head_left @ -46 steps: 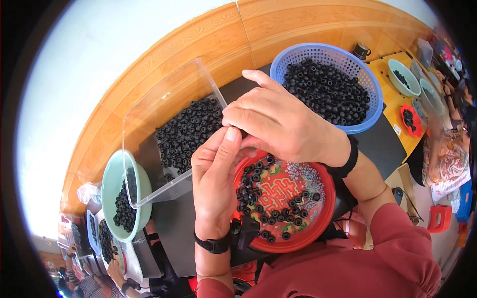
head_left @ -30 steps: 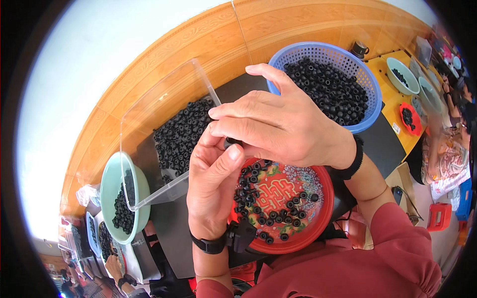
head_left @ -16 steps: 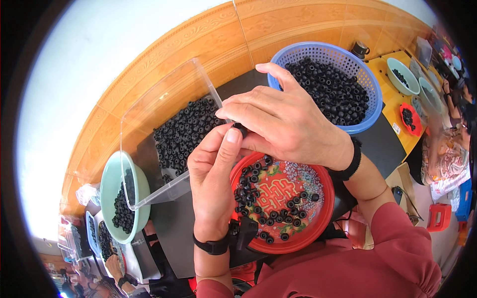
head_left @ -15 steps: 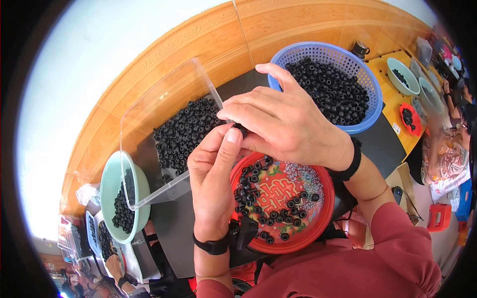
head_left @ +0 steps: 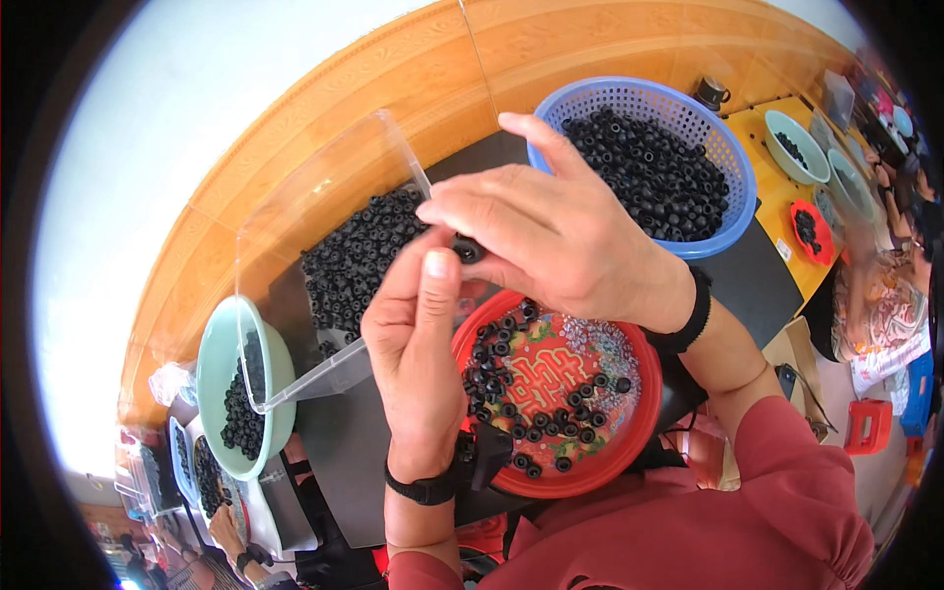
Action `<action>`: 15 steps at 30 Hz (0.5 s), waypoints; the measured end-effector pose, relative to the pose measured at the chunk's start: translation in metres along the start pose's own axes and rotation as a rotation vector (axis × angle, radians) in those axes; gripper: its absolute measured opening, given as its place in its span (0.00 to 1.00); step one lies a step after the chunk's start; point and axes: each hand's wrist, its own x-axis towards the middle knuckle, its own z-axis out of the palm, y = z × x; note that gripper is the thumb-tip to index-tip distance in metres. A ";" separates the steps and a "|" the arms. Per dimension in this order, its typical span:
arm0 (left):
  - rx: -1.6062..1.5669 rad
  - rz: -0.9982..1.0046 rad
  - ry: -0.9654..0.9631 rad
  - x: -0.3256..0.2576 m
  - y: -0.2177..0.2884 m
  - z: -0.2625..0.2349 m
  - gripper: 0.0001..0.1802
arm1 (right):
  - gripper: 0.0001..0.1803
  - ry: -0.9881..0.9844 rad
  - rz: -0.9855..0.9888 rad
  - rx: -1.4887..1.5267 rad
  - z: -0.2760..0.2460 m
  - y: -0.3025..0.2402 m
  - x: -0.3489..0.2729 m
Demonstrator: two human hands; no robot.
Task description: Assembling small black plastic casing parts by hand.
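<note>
A small black ring-like part (head_left: 467, 250) with a hole through it sits between the thumb and fingers of my right hand (head_left: 575, 231); that hand's index finger sticks out away from it. My left hand (head_left: 418, 344) is closed in a pinch right beside the part, thumb against forefinger; what lies between those fingertips is hidden. Below both hands is a red patterned tray (head_left: 639, 433) with several loose black parts (head_left: 551, 425). Behind my fingers, a clear plastic bin (head_left: 324, 379) holds a heap of the same parts (head_left: 364, 261).
A blue perforated basket (head_left: 744, 216) full of black parts stands at the back right. At the left is a pale green basin (head_left: 283, 379) with more. Small bowls (head_left: 798, 147) rest on a yellow table (head_left: 777, 231) at the right. Other people's hands (head_left: 228, 531) work nearby.
My left hand has shifted slightly left, its fingertips drawing back from the black part. The part now shows more openly in my right fingers.
</note>
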 end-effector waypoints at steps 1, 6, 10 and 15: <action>-0.005 -0.002 -0.001 -0.001 0.004 0.001 0.20 | 0.18 0.052 0.021 0.008 -0.002 -0.002 0.002; -0.246 0.198 0.295 0.007 0.013 -0.009 0.19 | 0.17 0.138 0.046 0.102 -0.030 -0.001 0.004; -0.262 0.244 0.328 0.004 0.026 -0.023 0.22 | 0.15 0.408 0.119 0.285 -0.028 -0.009 0.004; -0.241 0.228 0.306 0.010 0.030 -0.016 0.23 | 0.19 0.420 0.055 0.222 0.019 0.006 0.031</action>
